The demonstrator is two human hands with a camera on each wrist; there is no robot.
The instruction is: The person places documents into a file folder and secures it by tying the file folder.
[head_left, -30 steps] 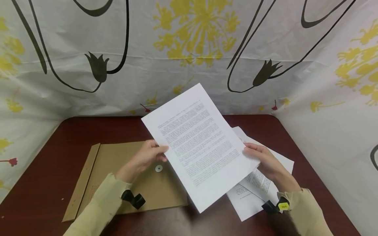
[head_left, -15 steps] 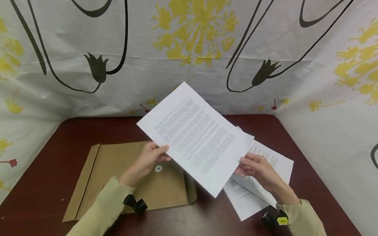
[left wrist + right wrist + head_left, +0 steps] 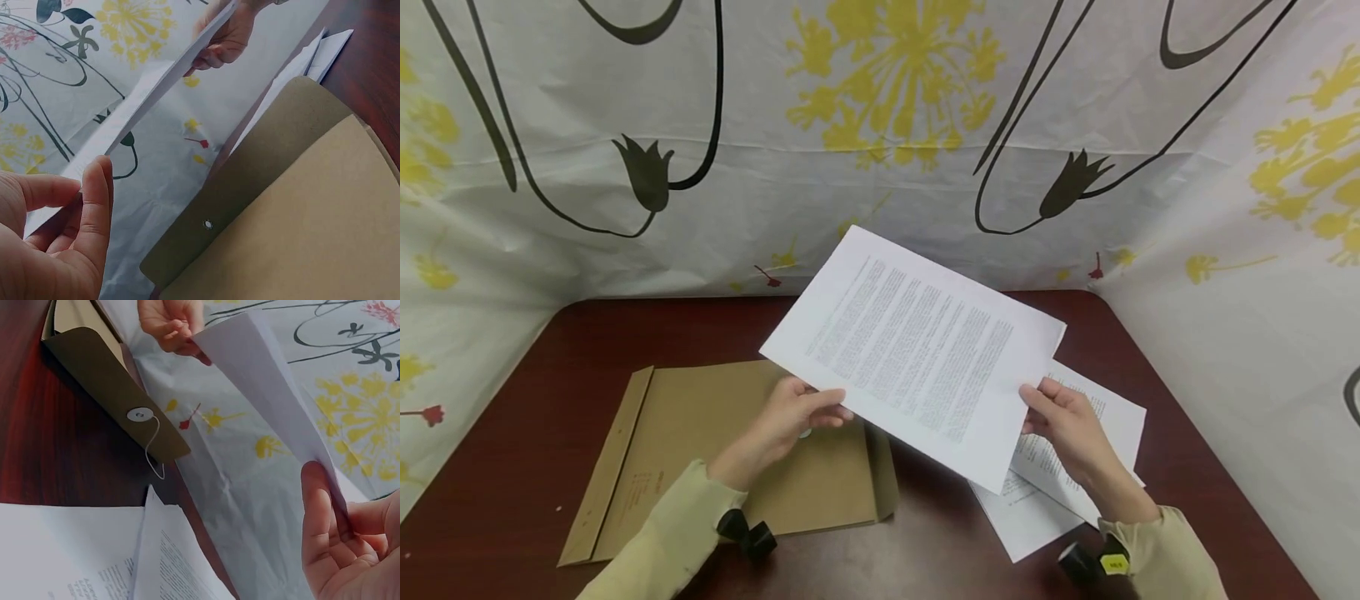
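Printed paper sheets (image 3: 917,350), stacked thin, are held tilted above the table between both hands. My left hand (image 3: 790,425) pinches their lower left edge, thumb on top and fingers beneath. At the right short edge my right hand (image 3: 1067,425) pinches them the same way. In the left wrist view the stack (image 3: 144,94) shows edge-on between thumb and fingers. Beneath my left hand lies a brown paper document envelope (image 3: 700,450) with its flap (image 3: 883,475) open to the right. A white button (image 3: 139,414) with a string sits on that flap in the right wrist view.
More printed sheets (image 3: 1037,517) lie overlapping on the dark red table (image 3: 940,567), under and beside my right hand. A patterned white cloth (image 3: 880,192) hangs behind the table and along its sides.
The held sheets have turned clockwise, from a steep slant to nearly lengthwise across. My right hand released its first grip, moved along the edge and pinches the paper again. The envelope stays put.
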